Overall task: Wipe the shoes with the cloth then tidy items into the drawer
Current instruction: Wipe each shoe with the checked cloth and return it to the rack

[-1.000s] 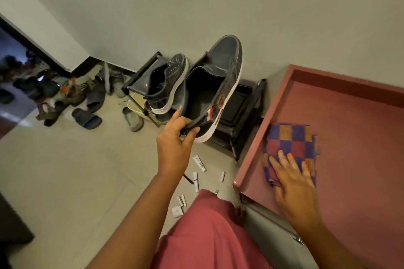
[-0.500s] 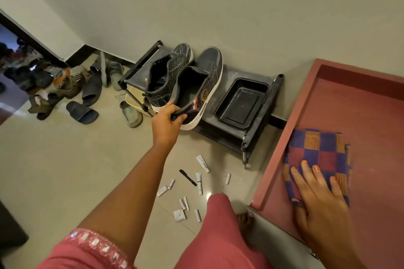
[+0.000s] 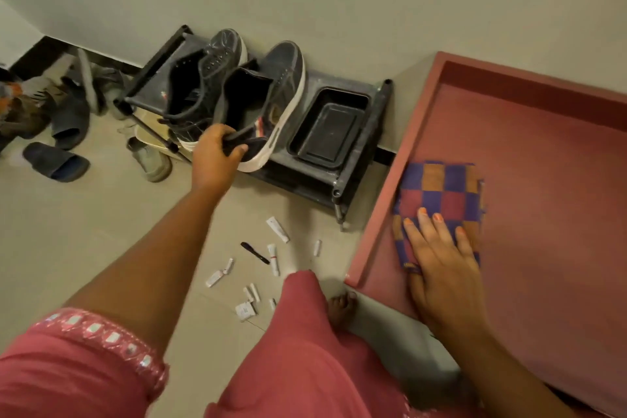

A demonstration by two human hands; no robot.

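Fingers of the left hand (image 3: 217,153) curl round the heel of a dark shoe (image 3: 268,102) with a white sole, thumb on the near side, gripping it at the back edge. That shoe sits tilted on the black rack (image 3: 353,159) against the wall, toe up toward the wall, touching a second dark shoe (image 3: 200,85) just to its left, which leans the same way. A black tray (image 3: 327,129) lies on the rack just right of the held shoe. The right hand (image 3: 441,268) lies flat with straight, spread fingers pressing on the near part of a checked cloth (image 3: 441,193), holding nothing in a grip. The cloth, in purple, red and orange squares, rests folded inside the open red drawer (image 3: 543,146), close to its left wall. On the pale floor (image 3: 84,231) between rack and person lie scattered small white tubes (image 3: 277,230) and packets, with a black pen-like stick (image 3: 255,252) among them. Sandals (image 3: 56,161) and other footwear are heaped at the far left near the dark skirting. A pink sleeve (image 3: 84,366) with a shiny trim covers the upper left arm, pink clothing fills the lower middle, and a bare foot (image 3: 341,309) shows just beside the drawer's near corner.
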